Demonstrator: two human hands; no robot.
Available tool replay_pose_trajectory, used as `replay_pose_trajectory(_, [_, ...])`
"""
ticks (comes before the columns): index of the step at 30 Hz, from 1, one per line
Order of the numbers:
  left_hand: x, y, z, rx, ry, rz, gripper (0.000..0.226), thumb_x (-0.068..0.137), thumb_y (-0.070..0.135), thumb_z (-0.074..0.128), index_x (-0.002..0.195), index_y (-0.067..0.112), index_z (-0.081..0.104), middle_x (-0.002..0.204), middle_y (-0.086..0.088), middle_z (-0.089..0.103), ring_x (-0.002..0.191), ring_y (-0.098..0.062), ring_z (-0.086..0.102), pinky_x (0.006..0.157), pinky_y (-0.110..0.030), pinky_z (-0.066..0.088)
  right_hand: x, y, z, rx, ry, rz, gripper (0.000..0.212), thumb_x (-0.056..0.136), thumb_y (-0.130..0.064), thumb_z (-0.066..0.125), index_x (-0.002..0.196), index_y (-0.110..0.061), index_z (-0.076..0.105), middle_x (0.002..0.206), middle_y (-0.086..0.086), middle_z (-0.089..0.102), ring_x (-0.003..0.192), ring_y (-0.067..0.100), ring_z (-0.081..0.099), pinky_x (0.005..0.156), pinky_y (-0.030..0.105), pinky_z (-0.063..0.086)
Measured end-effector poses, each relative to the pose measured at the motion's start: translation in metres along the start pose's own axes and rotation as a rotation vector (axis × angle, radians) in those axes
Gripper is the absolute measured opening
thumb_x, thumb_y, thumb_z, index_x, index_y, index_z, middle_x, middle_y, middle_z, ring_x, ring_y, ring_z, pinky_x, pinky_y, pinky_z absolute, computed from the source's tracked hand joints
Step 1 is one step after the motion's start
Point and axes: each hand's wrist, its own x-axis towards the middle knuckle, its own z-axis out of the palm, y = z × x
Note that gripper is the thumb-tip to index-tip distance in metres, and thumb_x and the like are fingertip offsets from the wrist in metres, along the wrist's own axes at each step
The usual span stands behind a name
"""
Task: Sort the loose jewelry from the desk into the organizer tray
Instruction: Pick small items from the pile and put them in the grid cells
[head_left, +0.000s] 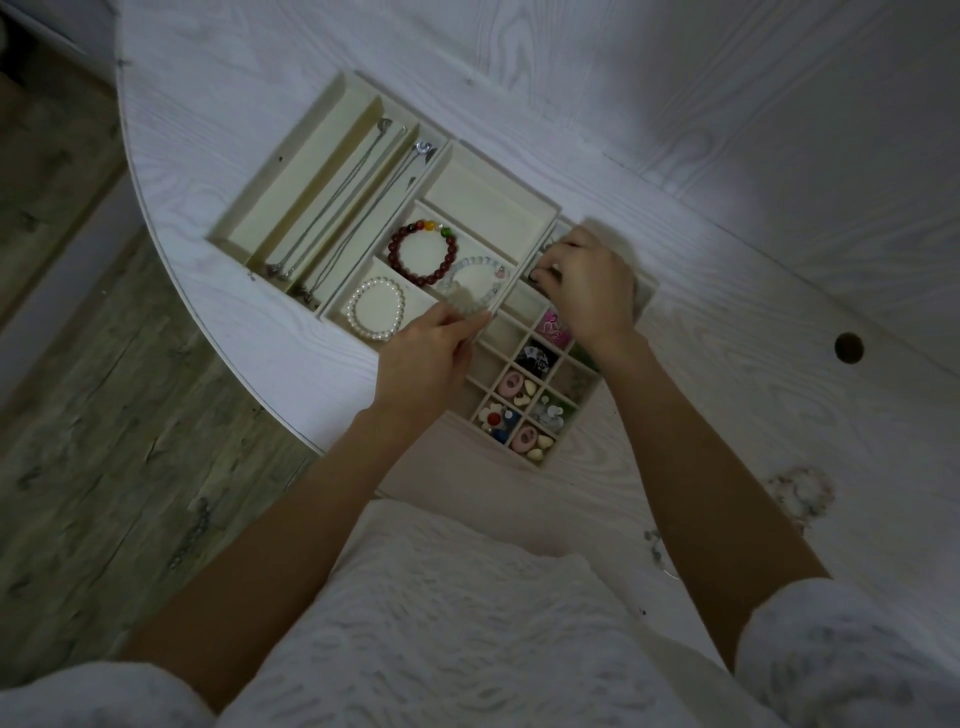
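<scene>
Three bracelets lie in the organizer tray (358, 98), which sits near the desk's (727, 130) curved left edge: a dark red beaded one (423, 253), a white pearl one (377, 315) and a clear bead one (475, 283). My left hand (431, 358) pinches that clear bracelet's near end between thumb and forefinger, fingers closed on it. My right hand (587, 291) curls over the small compartments at the tray's right side, fingertips pinched on a small dark piece I cannot identify. Two thin necklaces (343, 200) lie in the long slots. One loose bracelet (802, 491) remains near the desk's right front edge.
</scene>
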Motion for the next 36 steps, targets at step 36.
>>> replay_pose_trajectory(36, [-0.033,0.079,0.054,0.257,-0.164,0.361,0.043,0.075,0.017,0.075,0.117,0.013,0.066,0.104,-0.009,0.063,0.094,-0.036,0.056,0.077,-0.042,0.043,-0.243,0.093,0.003,0.308,0.087,0.68,0.021,0.088,-0.017,0.06,0.107,-0.007,0.059,0.101,0.01,0.058,0.091,0.025,0.057,0.074,0.029,0.039])
